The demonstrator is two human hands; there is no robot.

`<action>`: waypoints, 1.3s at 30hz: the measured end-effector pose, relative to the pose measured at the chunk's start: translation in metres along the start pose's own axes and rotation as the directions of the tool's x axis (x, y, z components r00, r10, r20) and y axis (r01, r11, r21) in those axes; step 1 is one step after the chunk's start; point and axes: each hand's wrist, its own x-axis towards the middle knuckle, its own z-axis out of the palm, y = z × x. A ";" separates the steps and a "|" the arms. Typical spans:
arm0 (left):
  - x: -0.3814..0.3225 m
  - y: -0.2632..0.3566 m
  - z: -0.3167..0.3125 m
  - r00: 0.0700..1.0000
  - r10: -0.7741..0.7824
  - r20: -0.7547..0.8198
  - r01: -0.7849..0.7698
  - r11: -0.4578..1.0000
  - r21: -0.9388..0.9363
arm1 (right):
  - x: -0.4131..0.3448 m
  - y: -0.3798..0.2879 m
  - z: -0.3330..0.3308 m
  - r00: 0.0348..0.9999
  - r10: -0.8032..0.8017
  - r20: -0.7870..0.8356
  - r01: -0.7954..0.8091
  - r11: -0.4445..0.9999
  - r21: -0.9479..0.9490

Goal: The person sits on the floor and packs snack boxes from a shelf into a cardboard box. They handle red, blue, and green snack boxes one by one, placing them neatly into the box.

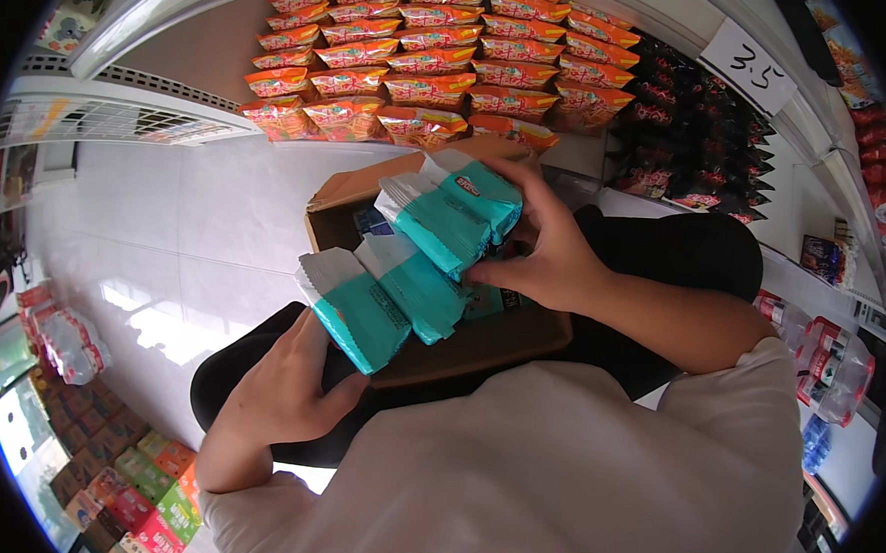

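Note:
Between my two hands are several teal and white snack packets. My left hand (291, 377) grips the lower-left packet (358, 310) from its outer side, with the thumb beneath. Another teal packet (416, 286) lies against it. My right hand (553, 245) holds the upper packets (442, 220) at their right ends, fingers behind and thumb below. All of them are above an open cardboard box (477, 350) that rests across my lap. Parts of other packages show inside the box, mostly hidden by the packets and my right hand.
Ahead, a shelf holds rows of orange snack bags (430, 88) and black snack bags (683, 131), with a handwritten price card (751, 66) above. A white wire rack (135, 121) stands at left. Bottle packs (71, 343) and colourful cartons (154, 487) sit on the floor at lower left.

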 end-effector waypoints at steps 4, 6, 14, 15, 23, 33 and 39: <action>0.001 -0.010 0.006 0.997 -0.070 -0.026 0.071 0.997 0.005 | 0.005 0.002 0.001 0.984 0.156 0.089 -0.167 0.977 0.133; -0.003 -0.015 0.002 0.993 -0.111 -0.049 0.109 0.992 -0.057 | 0.009 0.008 0.002 0.972 0.185 0.146 -0.211 0.958 0.192; 0.007 -0.055 0.000 0.932 -0.117 -0.342 -0.069 0.871 -0.486 | 0.013 -0.010 0.016 0.846 0.443 0.297 -0.531 0.750 0.395; 0.012 -0.051 0.004 0.960 -0.231 -0.159 0.007 0.588 -0.809 | 0.012 -0.009 0.016 0.834 0.462 0.303 -0.549 0.754 0.360; 0.007 -0.098 0.027 0.971 -0.121 0.207 0.208 -0.009 -0.978 | 0.010 -0.009 0.029 0.919 0.347 0.189 -0.384 0.897 0.220; 0.038 -0.148 0.046 0.991 -0.115 0.074 0.053 -0.175 -0.983 | 0.008 -0.029 0.018 0.964 0.265 -0.038 -0.267 0.962 -0.051; 0.039 -0.140 0.038 0.988 -0.141 0.068 0.044 -0.166 -0.985 | 0.005 -0.048 0.010 0.985 0.170 0.008 -0.170 0.985 -0.014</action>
